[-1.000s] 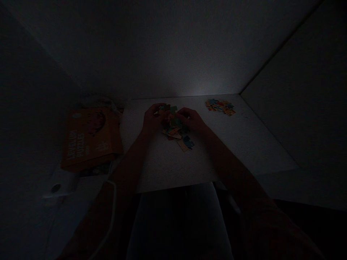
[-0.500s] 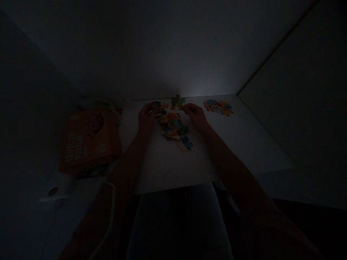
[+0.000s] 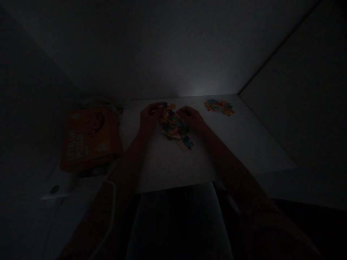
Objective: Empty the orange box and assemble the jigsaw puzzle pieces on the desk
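In dim light, my left hand [image 3: 148, 116] is closed at the far left side of a heap of jigsaw puzzle pieces [image 3: 173, 126], with puzzle pieces [image 3: 164, 105] between its thumb and fingers. Across from it, my right hand [image 3: 193, 118] has its fingers bent into a pinch at the heap's upper right edge. Whether a piece sits in that pinch is too dark to make out. The heap mixes green, orange and blue pieces. At its near end lie a pale piece [image 3: 182, 145] and a blue piece [image 3: 187, 141].
A second pile of puzzle pieces [image 3: 219, 107] lies at the back right of the white table [image 3: 168, 169]. On the left rests an orange puzzle box [image 3: 89, 139]. Walls close in the back and right side. A light cable [image 3: 112, 206] runs by my left forearm.
The puzzle piece that my right hand held up behind the heap no longer stands there. My right hand has come slightly down and inward, onto the heap. The left hand has barely shifted.
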`<move>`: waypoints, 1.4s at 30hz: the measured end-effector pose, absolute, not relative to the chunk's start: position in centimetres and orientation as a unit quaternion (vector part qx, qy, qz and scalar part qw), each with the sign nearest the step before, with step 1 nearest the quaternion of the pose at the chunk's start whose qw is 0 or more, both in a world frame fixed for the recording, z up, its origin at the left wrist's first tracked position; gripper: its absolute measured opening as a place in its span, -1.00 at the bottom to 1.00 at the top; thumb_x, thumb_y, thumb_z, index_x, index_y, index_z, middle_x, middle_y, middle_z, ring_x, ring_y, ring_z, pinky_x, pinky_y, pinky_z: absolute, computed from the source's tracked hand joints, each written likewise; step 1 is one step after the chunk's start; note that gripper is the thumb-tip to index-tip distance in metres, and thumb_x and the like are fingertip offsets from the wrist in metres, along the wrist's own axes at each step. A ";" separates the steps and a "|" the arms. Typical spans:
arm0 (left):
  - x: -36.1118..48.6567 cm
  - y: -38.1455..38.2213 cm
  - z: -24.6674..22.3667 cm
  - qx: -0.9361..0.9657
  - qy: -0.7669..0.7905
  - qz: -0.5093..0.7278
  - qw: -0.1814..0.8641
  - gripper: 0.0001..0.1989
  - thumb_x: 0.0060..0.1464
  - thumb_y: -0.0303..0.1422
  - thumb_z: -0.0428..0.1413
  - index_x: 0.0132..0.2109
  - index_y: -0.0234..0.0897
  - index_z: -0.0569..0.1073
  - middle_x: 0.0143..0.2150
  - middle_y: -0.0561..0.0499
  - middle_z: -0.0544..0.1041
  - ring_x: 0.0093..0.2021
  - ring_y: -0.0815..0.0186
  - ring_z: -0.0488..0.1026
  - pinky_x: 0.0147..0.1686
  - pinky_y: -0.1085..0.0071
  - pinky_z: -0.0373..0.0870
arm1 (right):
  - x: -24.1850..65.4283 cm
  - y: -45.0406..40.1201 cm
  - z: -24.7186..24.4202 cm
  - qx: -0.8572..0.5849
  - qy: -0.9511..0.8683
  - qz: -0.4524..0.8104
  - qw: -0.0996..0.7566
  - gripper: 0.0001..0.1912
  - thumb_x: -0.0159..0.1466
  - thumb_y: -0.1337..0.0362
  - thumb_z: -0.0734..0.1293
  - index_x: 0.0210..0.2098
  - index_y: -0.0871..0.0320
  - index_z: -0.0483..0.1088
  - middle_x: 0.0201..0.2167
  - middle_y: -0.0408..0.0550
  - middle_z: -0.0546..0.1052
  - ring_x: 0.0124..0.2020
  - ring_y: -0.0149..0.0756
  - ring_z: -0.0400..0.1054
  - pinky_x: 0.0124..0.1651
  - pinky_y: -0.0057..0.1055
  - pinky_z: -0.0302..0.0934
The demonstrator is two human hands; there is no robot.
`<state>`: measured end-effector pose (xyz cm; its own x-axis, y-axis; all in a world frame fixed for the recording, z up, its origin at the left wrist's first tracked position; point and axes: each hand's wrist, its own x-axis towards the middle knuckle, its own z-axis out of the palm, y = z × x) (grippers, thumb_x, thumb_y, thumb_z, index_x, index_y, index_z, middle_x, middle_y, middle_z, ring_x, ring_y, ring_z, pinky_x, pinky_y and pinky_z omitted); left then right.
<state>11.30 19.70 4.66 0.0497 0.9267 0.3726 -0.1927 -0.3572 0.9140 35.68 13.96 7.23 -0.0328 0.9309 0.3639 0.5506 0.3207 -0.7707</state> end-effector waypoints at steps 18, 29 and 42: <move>10.9 19.5 5.3 0.525 0.371 0.619 0.452 -0.36 0.20 0.34 0.31 -0.07 -0.18 0.68 -0.21 -0.12 0.73 -0.21 0.20 0.70 -0.25 0.32 0.61 | 37.0 15.4 8.3 -0.541 -0.462 0.227 0.665 -0.34 0.34 -0.39 0.56 -0.37 -0.03 0.28 -0.46 -0.26 0.25 -0.39 -0.33 0.15 -0.33 -0.38 0.15; 11.0 19.6 5.1 0.565 0.394 0.589 0.423 -0.49 0.18 0.19 0.30 -0.08 -0.16 0.69 -0.16 -0.12 0.73 -0.09 0.12 0.70 -0.08 0.20 0.62 | 38.2 16.2 7.2 -0.550 -0.388 0.340 0.657 -0.50 0.23 -0.16 0.62 -0.24 -0.02 0.36 -0.40 -0.29 0.35 -0.43 -0.39 0.20 -0.38 -0.41 0.14; 11.4 16.9 4.1 0.881 0.300 0.311 0.193 -0.33 0.40 0.07 0.32 0.50 -0.10 0.64 0.64 -0.21 0.51 0.61 -0.14 0.46 0.67 -0.16 0.26 | 37.9 15.3 5.1 -0.578 -0.630 0.164 0.491 -0.55 0.39 -0.27 0.38 -0.16 -0.02 0.45 -0.30 -0.14 0.54 -0.19 -0.16 0.41 -0.02 -0.19 0.31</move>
